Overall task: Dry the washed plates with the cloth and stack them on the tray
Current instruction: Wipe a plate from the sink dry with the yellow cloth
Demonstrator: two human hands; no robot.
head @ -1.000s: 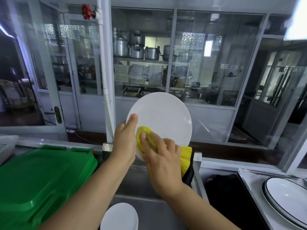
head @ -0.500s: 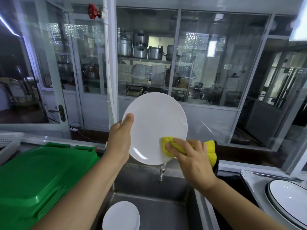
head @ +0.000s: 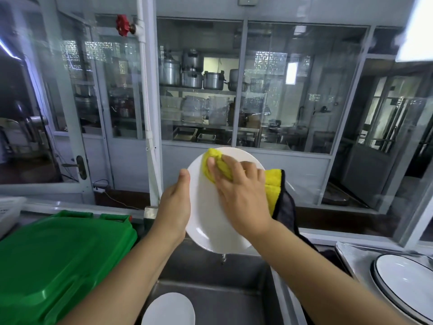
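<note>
I'm partway through: my left hand [head: 174, 207] grips the white plate [head: 210, 214] by its left rim, thumb on the front face, holding it nearly upright over the steel sink [head: 210, 289]. My right hand [head: 239, 195] is spread flat on the yellow cloth [head: 218, 167], pressing it against the plate's upper face while the cloth's loose end (it has a dark backing) hangs off to the right. This plate is not finished, I'd judge — there is a wet-looking sheen near its lower rim. On the metal tray [head: 351, 254] at my right lie black-rimmed plates [head: 407, 282] already stacked, so some drying is done; another white plate [head: 168, 310] waits down in the sink, so at least one more remains. Half a second ago the cloth was wiping the plate's lower right edge — it has since swept up to the top, and the plate sits a touch lower in my view.
</note>
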